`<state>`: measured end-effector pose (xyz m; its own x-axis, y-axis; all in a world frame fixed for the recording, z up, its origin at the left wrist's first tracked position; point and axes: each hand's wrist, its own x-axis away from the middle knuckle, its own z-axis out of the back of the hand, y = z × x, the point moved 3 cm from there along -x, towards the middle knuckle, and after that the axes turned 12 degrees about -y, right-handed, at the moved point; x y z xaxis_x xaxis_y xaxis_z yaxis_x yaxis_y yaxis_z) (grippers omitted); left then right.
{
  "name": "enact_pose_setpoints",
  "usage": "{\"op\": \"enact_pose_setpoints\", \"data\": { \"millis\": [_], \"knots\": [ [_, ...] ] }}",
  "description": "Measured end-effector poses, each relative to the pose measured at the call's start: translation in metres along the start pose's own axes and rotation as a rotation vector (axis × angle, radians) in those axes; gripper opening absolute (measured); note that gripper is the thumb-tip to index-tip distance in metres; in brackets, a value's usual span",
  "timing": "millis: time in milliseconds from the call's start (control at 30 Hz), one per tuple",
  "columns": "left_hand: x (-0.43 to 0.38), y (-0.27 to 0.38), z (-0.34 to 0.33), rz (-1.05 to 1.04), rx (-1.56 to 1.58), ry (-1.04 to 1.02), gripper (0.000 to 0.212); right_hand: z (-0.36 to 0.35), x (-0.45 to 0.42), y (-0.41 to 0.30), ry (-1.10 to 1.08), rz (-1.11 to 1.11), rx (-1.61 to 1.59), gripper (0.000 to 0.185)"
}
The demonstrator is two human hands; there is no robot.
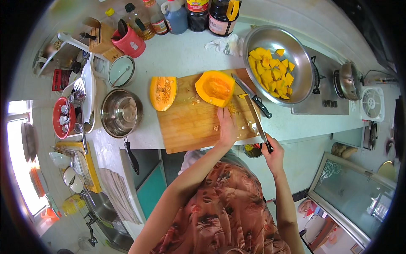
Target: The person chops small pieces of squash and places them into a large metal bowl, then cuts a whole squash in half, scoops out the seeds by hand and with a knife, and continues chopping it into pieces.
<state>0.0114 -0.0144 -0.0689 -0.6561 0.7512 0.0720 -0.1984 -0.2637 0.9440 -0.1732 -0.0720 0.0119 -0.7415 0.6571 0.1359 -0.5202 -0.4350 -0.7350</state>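
Note:
A hollowed piece of pumpkin [215, 88] rests cut side up on the wooden cutting board [187, 127]. My left hand [227, 128] lies stretched out on the board, fingertips at the pumpkin's near edge; whether they press on it is unclear. In my right hand [273, 153] is the handle of a kitchen knife [255, 116], its blade pointing away over the board's right side. Another knife [250, 92], black-handled, lies across the board's right edge. A second pumpkin piece [163, 93], seeds still inside, sits at the board's left edge.
A steel basin [301, 92] of pumpkin chunks [272, 71] stands at the right, partly over the gas stove [330, 106]. To the left are a saucepan [122, 112] and a glass lid [121, 71]. Bottles [176, 19] line the back. A bin [252, 150] hangs below the counter edge.

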Motion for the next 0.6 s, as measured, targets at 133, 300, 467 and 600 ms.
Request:
{"op": "enact_pose_setpoints", "data": {
  "millis": [133,300,467,600],
  "knots": [
    [0.011,0.012,0.026,-0.092,-0.094,0.014,0.032,-0.004,0.001,0.023,-0.053,-0.08,-0.124,0.036],
    [0.003,0.014,0.087,-0.074,-0.102,0.057,0.026,-0.006,-0.016,0.006,-0.046,-0.023,0.08,0.038],
    [-0.045,0.025,0.117,-0.167,-0.096,0.111,0.029,0.003,-0.017,0.01,-0.114,0.113,0.151,0.04],
    [-0.054,0.021,0.107,-0.025,0.056,-0.143,0.033,0.004,-0.006,-0.011,-0.329,0.247,0.17,0.042]
  ]
}}
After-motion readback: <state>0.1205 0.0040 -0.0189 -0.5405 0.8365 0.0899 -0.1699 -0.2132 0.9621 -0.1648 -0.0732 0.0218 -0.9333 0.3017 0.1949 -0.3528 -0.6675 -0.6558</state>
